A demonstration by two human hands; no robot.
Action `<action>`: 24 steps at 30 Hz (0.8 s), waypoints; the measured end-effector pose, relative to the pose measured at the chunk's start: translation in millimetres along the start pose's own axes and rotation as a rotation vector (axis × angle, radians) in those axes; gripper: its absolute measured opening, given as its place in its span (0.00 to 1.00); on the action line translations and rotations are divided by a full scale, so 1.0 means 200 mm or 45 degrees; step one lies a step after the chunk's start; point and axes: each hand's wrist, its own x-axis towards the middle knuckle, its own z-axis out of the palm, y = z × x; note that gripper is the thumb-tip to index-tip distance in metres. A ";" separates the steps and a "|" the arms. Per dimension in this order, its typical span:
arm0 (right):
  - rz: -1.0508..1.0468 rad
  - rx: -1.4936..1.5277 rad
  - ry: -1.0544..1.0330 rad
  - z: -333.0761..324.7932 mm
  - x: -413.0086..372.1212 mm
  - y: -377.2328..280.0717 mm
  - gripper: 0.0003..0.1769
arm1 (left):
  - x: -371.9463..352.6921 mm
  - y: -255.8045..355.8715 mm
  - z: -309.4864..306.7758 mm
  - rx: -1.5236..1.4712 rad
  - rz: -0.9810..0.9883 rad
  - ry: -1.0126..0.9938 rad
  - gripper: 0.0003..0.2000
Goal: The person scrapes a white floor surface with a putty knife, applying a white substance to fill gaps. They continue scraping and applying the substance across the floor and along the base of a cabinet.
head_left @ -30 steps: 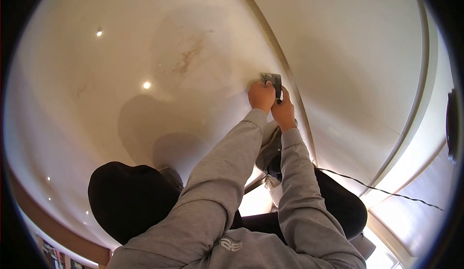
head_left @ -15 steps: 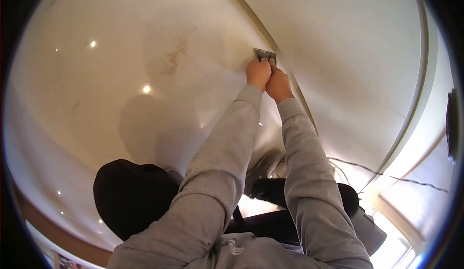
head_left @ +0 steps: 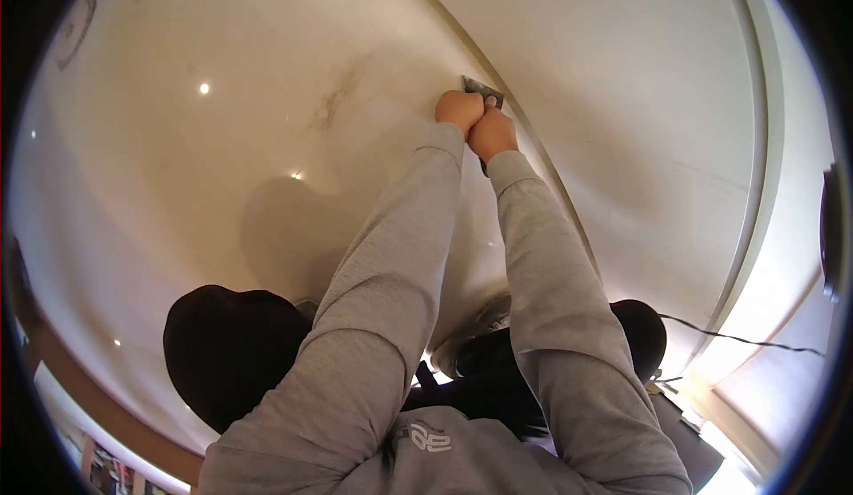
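Both hands are closed around a scraper with a wide, flat, grey blade (head_left: 482, 91). My left hand (head_left: 458, 109) wraps the front part near the blade. Just behind and to its right, my right hand (head_left: 493, 134) grips the handle, whose dark end shows below the wrist. The blade lies against a pale glossy surface (head_left: 373, 86), right beside a narrow strip (head_left: 469, 46) that borders it. Most of the handle is hidden by my fingers.
Brownish smudges (head_left: 336, 97) mark the glossy surface left of my hands. Right of the strip is a pale smooth panel (head_left: 640, 95). My knees in black trousers (head_left: 222, 344) are bent below. A dark cable (head_left: 737, 339) runs at the lower right.
Both hands and the scraper sit slightly further up and left in view, still along the strip. The whole view has shifted a little, and more of the handle end shows.
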 end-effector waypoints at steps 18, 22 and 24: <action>-1.203 0.355 0.272 -1.54 -0.74 0.05 0.27 | -0.40 0.64 -0.65 1.178 -0.130 0.017 0.18; -1.371 0.344 0.557 -1.85 -1.04 0.51 0.25 | -0.39 0.67 -0.58 1.359 -0.024 0.034 0.29; -1.040 0.527 0.944 -1.76 -1.07 0.51 0.28 | -0.37 0.58 -0.55 1.279 0.064 0.001 0.34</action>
